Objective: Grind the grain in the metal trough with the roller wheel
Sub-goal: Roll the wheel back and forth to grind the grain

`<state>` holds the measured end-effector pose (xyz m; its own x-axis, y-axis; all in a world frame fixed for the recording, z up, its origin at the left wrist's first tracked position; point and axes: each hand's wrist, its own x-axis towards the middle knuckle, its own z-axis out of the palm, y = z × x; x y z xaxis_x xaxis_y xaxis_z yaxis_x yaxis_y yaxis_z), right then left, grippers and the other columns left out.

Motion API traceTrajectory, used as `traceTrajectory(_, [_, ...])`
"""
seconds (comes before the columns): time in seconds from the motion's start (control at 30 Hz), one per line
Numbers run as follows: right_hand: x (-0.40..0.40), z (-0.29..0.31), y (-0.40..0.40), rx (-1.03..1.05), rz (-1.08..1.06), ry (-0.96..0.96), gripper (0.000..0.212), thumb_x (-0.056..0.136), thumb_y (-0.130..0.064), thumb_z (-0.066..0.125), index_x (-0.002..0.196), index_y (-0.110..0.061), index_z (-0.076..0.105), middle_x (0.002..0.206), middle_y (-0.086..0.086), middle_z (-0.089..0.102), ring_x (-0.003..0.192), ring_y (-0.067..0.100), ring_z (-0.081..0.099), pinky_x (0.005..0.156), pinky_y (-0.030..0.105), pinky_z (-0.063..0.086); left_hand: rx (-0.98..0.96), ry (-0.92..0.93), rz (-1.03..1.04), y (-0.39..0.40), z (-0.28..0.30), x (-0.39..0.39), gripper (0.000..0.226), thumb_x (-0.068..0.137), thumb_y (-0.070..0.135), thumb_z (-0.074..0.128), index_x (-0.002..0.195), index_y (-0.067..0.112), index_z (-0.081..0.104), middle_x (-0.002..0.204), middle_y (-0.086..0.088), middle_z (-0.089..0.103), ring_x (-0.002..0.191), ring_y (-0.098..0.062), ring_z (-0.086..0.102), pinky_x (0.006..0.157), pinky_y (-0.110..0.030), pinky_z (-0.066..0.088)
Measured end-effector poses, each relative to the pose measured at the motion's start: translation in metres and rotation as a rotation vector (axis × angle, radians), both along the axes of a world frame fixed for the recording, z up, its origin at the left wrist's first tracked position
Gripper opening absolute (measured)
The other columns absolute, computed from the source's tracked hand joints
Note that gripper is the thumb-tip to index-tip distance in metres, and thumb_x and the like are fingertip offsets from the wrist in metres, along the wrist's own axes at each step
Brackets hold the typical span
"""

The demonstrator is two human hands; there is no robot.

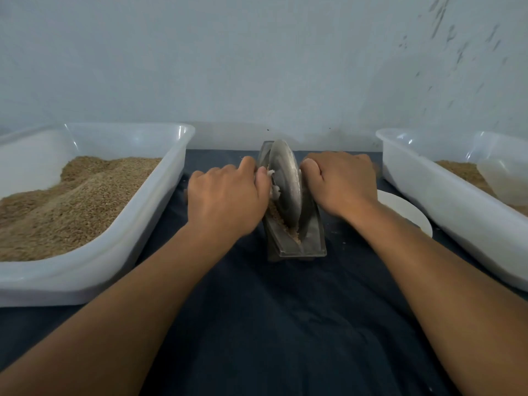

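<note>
Hands reach forward from bare forearms, palms down, one on each side of the roller wheel. Left hand curls round the handle on the wheel's left; right hand curls round the one on its right. Both handles are hidden under the fingers, apart from a pale stub beside the left thumb. Wheel stands on edge in the metal trough, mid-tabletop on a dark cloth. Grain shows in the trough near the wheel's foot; the far end is blocked by the wheel. White tub of grain at left, second tub at right, cut off by the frame. White plate is partly covered by the right forearm.
</note>
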<state>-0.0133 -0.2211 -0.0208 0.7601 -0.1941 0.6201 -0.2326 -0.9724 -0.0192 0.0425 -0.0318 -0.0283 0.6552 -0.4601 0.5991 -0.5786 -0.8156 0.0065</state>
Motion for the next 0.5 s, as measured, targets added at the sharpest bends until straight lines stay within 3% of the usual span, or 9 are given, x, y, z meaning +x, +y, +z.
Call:
traceTrajectory(0.13, [0.010,0.000,-0.004,0.031,-0.032,0.043,0.046,0.092,-0.038,0.015,0.063,-0.022,0.047,0.062,-0.005,0.048,0.057,0.016,0.040,0.075,0.039,0.032,0.002,0.000,-0.006,-0.006,-0.001,0.014,0.049,0.097,0.045,0.008,0.100,0.021,0.051,0.065,0.000,0.057,0.056,-0.024,0.054,0.064,-0.040,0.050])
traceTrajectory(0.23, [0.019,0.001,-0.007,-0.007,-0.059,0.043,0.043,0.096,-0.038,0.019,0.065,-0.022,0.044,0.061,-0.007,0.043,0.061,0.022,0.042,0.072,0.039,0.030,-0.010,0.037,-0.007,-0.011,-0.003,0.027,0.041,0.099,0.043,0.015,0.096,0.020,0.050,0.061,-0.001,0.054,0.053,-0.024,0.050,0.059,-0.035,0.043])
traceTrajectory(0.37, [0.029,0.006,-0.011,0.057,-0.068,0.080,0.045,0.098,-0.040,0.019,0.096,-0.029,0.062,0.073,-0.002,0.055,0.065,0.023,0.046,0.069,0.037,0.029,-0.015,0.095,-0.008,-0.020,0.000,0.046,0.038,0.098,0.045,0.016,0.094,0.023,0.047,0.064,-0.002,0.050,0.055,-0.021,0.044,0.056,-0.034,0.033])
traceTrajectory(0.5, [0.038,0.009,-0.020,0.139,-0.084,0.158,0.049,0.099,-0.044,0.018,0.116,-0.032,0.062,0.085,0.002,0.058,0.067,0.022,0.044,0.062,0.035,0.027,0.017,0.073,-0.010,-0.030,0.004,0.059,0.041,0.096,0.046,0.016,0.097,0.022,0.049,0.068,-0.001,0.048,0.061,-0.024,0.046,0.061,-0.037,0.033])
